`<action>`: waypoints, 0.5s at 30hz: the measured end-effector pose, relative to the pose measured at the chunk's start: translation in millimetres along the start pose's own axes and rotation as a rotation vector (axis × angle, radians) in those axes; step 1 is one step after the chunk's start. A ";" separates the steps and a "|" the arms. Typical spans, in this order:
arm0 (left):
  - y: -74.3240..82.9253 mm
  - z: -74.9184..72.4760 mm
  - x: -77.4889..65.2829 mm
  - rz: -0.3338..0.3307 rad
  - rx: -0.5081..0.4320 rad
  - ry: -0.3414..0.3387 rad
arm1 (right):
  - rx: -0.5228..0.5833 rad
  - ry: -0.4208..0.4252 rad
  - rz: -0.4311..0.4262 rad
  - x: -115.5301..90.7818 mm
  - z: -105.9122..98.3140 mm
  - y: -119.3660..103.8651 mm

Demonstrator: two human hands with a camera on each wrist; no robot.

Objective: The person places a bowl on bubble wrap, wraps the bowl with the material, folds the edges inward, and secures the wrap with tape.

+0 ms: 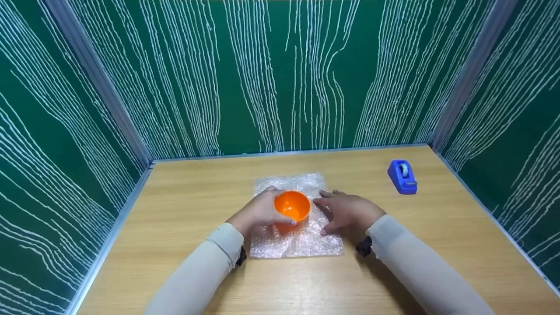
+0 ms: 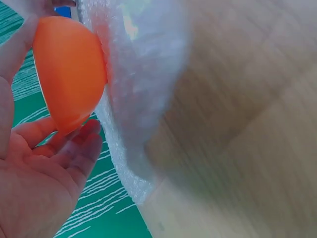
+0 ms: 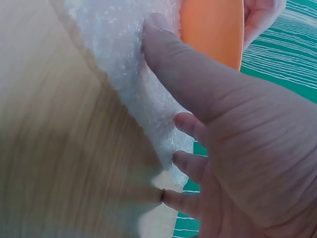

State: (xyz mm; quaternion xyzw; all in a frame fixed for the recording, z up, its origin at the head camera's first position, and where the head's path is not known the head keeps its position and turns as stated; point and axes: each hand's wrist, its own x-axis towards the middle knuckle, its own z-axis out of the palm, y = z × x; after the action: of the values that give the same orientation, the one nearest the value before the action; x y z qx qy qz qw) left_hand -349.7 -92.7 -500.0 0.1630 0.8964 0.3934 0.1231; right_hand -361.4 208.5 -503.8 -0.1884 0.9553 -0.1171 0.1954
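An orange bowl sits upright on a sheet of bubble wrap in the head view. My left hand holds the bowl from its left side, thumb at the near rim and fingers round the far side. To the right of the bowl, my right hand is spread over the right edge of the wrap, apart from the bowl. In the right wrist view, the thumb and fingertips reach the bubble wrap, with nothing gripped between them. The left wrist view shows the bowl's rounded outer side.
A blue tape dispenser stands on the wooden table toward the back right. Green panels with white wavy lines enclose the table at the back and on both sides.
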 end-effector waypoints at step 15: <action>5.5 -1.6 -0.9 -0.004 0.013 -0.025 | -0.034 0.059 -0.082 -15.4 -5.7 1.3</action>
State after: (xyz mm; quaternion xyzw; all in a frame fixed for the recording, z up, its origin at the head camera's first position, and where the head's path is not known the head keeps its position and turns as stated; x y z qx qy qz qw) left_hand -348.4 -90.6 -494.7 0.1669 0.8976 0.3855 0.1339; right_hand -351.1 216.7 -493.9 -0.2269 0.9540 -0.1143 0.1591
